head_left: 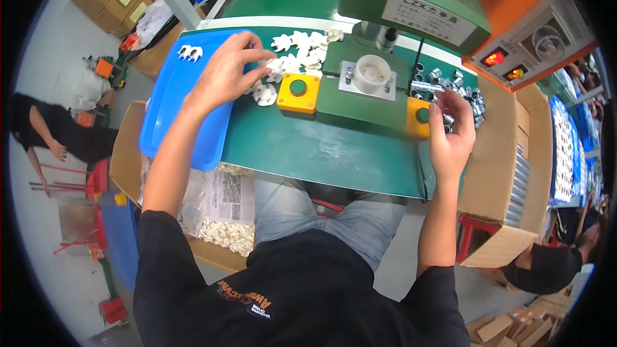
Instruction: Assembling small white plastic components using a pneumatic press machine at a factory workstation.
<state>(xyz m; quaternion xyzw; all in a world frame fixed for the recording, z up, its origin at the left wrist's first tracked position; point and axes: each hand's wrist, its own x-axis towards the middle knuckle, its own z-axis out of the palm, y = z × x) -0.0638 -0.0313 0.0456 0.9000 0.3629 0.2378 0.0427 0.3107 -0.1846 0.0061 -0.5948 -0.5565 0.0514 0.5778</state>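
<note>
My left hand (228,71) is over the right edge of a blue tray (222,135), thumb and fingers apart and nothing seen between them. Beside its fingertips lies a heap of white, lobed plastic parts (302,51). Two more white parts (190,53) rest in the tray's far left. My right hand (455,132) is beside a pile of shiny metal sleeves (474,99), its fingers curled and the thumb apart from them. Metal shows behind the fingers; whether they touch it is unclear. Between my hands, a green press (360,112) bears a round whitish cup-shaped fixture (372,74).
Yellow boxes with green buttons flank the press: a left box (297,104) and a right box (416,119). An orange control box (527,32) with lit switches hangs at upper right. Cardboard boxes stand at right (495,173) and lower left (128,148). Other people work at both sides.
</note>
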